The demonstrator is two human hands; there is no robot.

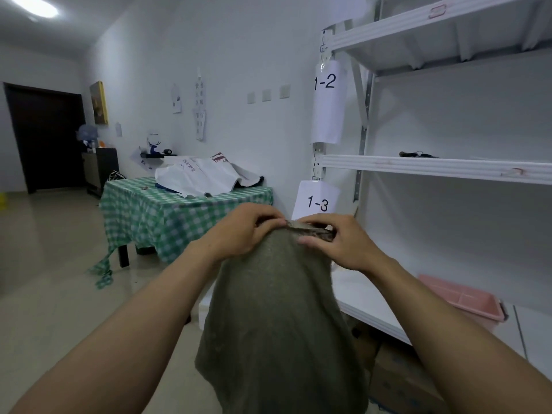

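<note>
White shelving (433, 168) fills the right side, with a pink tray (460, 297) on its low shelf and a checked table (179, 216) far left. An olive-green cloth (277, 309) hangs in the near middle, held up by its top edge (310, 230). The left hand (242, 231) and right hand (337, 246) sit close together, fingers curled over that edge and pinching it against the thumbs. The step would likely go best with the edge level and taut and the hands drawn evenly apart, so the cloth hangs free.

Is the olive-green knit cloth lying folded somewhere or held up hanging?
Held up, hanging. The left hand and right hand pinch the olive-green knit cloth at its top edge, and it drapes loosely below them.
</note>
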